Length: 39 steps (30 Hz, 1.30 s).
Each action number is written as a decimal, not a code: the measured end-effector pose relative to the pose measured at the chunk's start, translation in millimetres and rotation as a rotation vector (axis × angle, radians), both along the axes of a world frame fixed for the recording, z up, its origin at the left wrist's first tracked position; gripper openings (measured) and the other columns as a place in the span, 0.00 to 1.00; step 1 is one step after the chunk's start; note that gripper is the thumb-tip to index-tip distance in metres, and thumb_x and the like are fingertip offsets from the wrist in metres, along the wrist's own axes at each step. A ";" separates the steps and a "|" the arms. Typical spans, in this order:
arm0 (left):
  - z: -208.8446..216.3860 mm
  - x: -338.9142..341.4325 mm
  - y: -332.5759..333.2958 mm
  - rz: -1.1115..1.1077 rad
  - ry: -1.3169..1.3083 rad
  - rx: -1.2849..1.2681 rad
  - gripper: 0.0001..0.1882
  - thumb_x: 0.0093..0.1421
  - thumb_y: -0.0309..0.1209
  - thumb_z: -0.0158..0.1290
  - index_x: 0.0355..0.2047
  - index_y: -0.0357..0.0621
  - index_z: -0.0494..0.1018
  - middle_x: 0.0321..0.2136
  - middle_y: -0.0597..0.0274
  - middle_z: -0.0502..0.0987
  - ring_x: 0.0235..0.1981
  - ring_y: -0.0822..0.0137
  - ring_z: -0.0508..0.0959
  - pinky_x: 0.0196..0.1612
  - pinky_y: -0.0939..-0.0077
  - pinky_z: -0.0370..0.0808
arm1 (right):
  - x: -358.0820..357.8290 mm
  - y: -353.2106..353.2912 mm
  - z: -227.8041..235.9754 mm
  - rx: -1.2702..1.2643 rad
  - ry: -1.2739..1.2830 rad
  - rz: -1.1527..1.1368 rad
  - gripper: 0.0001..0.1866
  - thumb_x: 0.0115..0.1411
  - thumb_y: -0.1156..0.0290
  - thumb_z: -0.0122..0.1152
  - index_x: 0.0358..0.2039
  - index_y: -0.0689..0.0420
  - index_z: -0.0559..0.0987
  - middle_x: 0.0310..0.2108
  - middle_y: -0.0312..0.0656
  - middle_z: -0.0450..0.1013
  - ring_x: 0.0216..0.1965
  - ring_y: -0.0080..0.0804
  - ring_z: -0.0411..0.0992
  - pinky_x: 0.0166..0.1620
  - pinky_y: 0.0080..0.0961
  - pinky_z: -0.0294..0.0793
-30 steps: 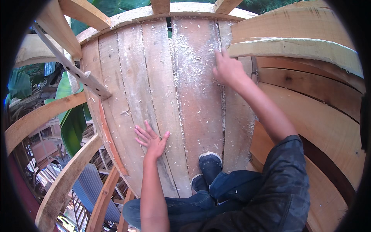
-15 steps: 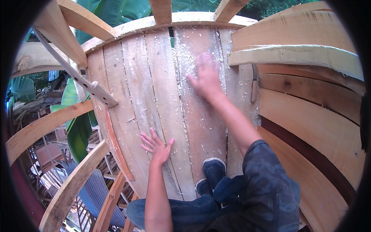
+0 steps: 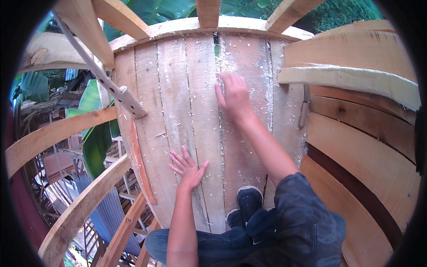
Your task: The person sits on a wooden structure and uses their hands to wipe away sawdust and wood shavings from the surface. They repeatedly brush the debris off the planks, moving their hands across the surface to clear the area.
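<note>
While the left hand (image 3: 190,173) is splayed and the right hand (image 3: 235,97) loosely half-open, shavings (image 3: 227,63) are strewn ahead, along planks (image 3: 202,104) pointing lengthwise away.

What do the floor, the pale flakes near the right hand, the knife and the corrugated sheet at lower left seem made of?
Floorboards: wood, apparently unvarnished, showing streaky grain.
Flakes: probably wood shavings, pale, thin and matt.
Knife: brown handle, likely wood; dull grey blade, presumably metal.
Corrugated sheet: perhaps metal, bluish and ridged, though possibly plastic.

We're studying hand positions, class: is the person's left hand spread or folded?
Spread: the left hand lies on the planks, its fingers apart and thumb out.
</note>
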<state>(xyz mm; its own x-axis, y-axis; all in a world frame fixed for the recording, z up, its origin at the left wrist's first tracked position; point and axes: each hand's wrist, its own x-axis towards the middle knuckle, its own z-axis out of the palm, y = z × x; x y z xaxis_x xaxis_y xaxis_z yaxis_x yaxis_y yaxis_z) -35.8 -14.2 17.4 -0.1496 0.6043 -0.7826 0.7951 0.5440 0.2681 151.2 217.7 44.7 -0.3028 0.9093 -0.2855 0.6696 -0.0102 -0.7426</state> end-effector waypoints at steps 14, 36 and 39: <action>6.8 8.2 9.4 -0.030 -0.006 -0.025 0.61 0.54 0.61 0.49 0.64 0.43 0.18 0.60 0.33 0.09 0.62 0.43 0.09 0.57 0.38 0.13 | 20.4 62.6 -44.8 0.488 -0.679 -0.148 0.43 0.62 0.37 0.32 0.67 0.57 0.44 0.69 0.46 0.36 0.70 0.37 0.33 0.68 0.47 0.28; -1.0 10.4 7.7 -0.034 -0.007 0.002 0.63 0.53 0.62 0.50 0.63 0.40 0.17 0.59 0.30 0.09 0.61 0.41 0.09 0.56 0.36 0.13 | 16.8 115.8 -32.9 0.328 -0.479 -0.630 0.35 0.64 0.44 0.40 0.60 0.60 0.63 0.65 0.50 0.51 0.69 0.39 0.43 0.68 0.47 0.34; -4.0 3.1 1.5 -0.029 0.013 0.015 0.63 0.53 0.62 0.51 0.63 0.40 0.17 0.59 0.31 0.09 0.61 0.41 0.09 0.56 0.36 0.12 | -2.0 89.2 -29.2 0.434 -0.220 -0.030 0.38 0.64 0.42 0.38 0.62 0.63 0.58 0.66 0.54 0.49 0.69 0.43 0.41 0.67 0.48 0.30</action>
<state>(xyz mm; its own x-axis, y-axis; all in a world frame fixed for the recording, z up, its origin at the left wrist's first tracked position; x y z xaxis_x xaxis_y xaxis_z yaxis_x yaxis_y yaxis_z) -32.6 -12.7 13.4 -0.1420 0.6200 -0.7717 0.8137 0.5170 0.2657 149.2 307.0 15.4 -0.2496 0.9660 0.0674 0.8153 0.2472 -0.5236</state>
